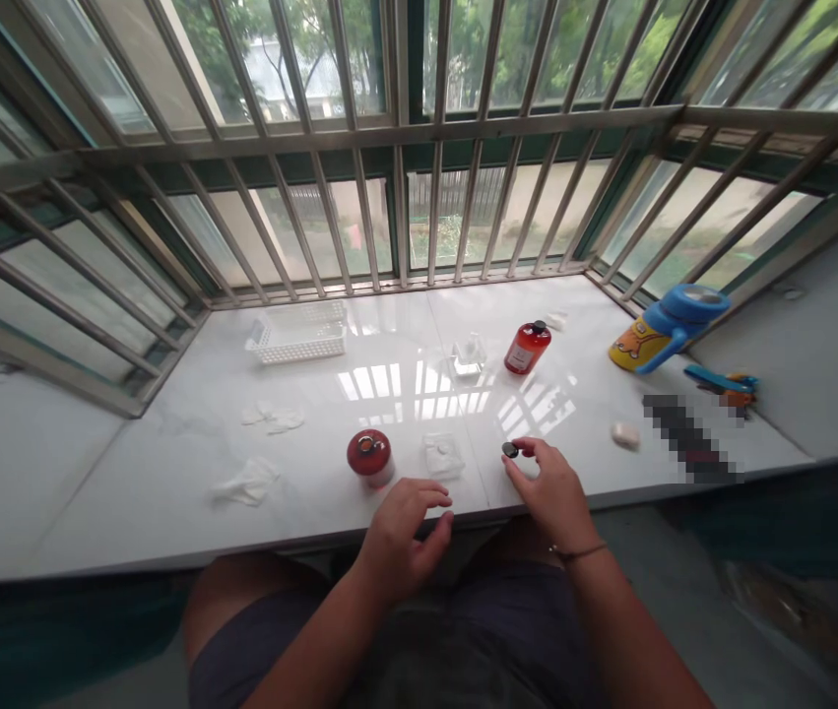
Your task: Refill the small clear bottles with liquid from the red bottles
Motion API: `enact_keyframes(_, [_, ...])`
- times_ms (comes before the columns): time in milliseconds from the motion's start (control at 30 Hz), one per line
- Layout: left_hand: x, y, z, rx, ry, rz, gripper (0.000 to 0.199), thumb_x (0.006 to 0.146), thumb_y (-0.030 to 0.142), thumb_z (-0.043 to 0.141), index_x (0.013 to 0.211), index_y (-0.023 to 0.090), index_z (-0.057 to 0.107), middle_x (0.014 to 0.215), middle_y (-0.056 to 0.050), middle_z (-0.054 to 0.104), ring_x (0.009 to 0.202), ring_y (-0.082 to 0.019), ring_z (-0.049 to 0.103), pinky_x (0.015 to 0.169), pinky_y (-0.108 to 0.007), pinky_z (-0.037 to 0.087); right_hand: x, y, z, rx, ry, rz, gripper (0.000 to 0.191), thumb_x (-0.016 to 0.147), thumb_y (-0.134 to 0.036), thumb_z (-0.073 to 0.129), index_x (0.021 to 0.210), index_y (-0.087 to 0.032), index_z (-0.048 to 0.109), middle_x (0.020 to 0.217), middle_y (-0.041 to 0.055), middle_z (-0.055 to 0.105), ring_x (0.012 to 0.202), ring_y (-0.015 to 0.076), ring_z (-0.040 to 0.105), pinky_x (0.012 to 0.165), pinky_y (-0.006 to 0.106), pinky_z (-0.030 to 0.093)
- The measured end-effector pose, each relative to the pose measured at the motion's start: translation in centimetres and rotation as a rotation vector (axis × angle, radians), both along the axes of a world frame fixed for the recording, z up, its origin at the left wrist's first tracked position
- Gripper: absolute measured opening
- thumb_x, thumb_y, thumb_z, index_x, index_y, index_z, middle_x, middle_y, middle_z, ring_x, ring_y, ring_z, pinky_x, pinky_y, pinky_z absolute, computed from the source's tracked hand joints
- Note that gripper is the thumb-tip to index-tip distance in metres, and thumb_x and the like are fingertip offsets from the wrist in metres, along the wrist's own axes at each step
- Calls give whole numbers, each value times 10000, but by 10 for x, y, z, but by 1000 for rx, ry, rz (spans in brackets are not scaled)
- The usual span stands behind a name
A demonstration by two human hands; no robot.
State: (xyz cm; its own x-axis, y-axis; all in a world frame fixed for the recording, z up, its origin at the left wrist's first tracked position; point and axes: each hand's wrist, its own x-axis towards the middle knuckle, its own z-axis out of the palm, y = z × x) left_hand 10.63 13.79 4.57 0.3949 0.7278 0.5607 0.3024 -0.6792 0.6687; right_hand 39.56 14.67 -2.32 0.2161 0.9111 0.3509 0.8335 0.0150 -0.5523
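Between the thumb and fingers of my right hand [547, 487] is a small black bottle cap [510, 450], just above the white counter. My left hand [405, 532] hangs at the counter's front edge, fingers apart and nothing in them. Just beyond it stands an uncapped red bottle [370, 458], its round mouth showing. A small clear plastic package [443, 456] lies flat between that bottle and my right hand. Farther back, a second red bottle [528, 347] with a pale label wears a black cap.
A white perforated basket [300, 335] sits at the back left, with crumpled tissues [247, 484] nearer me. A clear plastic piece [469, 356] lies mid-counter. Rightward are a beige lump [625, 435], a blue-yellow flask [666, 330], a blue-orange item [725, 384] and a blurred-out dark object [691, 438]. Metal bars [396, 217] line the window.
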Motion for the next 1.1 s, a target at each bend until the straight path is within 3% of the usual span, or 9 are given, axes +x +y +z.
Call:
enact_keyframes(267, [5,-5,4,-198,-7,26,245,1001,199,668,1241,226,705,1139,-90,779,988,-227,744,897,-378,622,-57,-27,62,72,240,258,253,1010,-348,698,1244,-256,670,1124,76,718,1013,256,696,920,414,592])
enact_keyframes(433, [10,-8,7,-482,-129,-35,300,1065,309,625,1346,237,701,1258,-97,780,1113,-236,769,981,-386,643,-73,-35,78,60,311,363,252,1036,-330,686,1281,-271,692,1173,80,741,1085,255,725,974,406,611])
enact_keyframes(567, [14,-11,4,-596,-143,-126,363,1074,366,626,1411,250,688,1353,-98,767,1202,-253,759,1030,-392,637,-73,-38,72,21,338,378,325,1070,-359,643,1387,-294,678,1216,77,754,1077,239,746,960,394,628])
enact_keyframes(633, [15,-12,1,-634,-120,-162,397,1064,380,643,1439,253,673,1384,-94,757,1204,-250,759,1041,-391,633,-67,-37,65,4,359,308,387,1059,-407,659,1424,-282,643,1199,80,763,1027,237,762,925,395,641])
enact_keyframes(733, [15,-13,-2,-662,-69,-169,393,1054,386,655,1419,245,684,1347,-89,773,1170,-243,767,1048,-390,624,-49,-29,51,13,281,123,379,1015,-472,702,1315,-247,648,1078,76,761,921,250,752,860,413,637])
enact_keyframes(800, [15,-13,-4,-663,-27,-139,340,1049,384,652,1348,239,724,1276,-85,800,1144,-247,771,1037,-393,619,-33,-21,40,8,147,74,308,1022,-460,665,1228,-231,672,1068,97,736,924,271,717,891,449,612])
enact_keyframes(967, [14,-10,-5,-670,24,-89,272,1034,376,648,1234,237,769,1183,-75,822,1098,-252,774,998,-387,613,1,-1,8,-132,71,124,273,951,-309,621,1163,-205,758,1074,144,711,1016,330,674,1004,517,558])
enact_keyframes(1100, [14,-9,-6,-668,31,-89,257,1027,366,650,1210,232,769,1143,-72,825,1057,-244,779,968,-375,618,17,2,-5,-177,152,119,320,922,-348,649,1183,-213,774,1097,118,727,936,282,682,957,472,574])
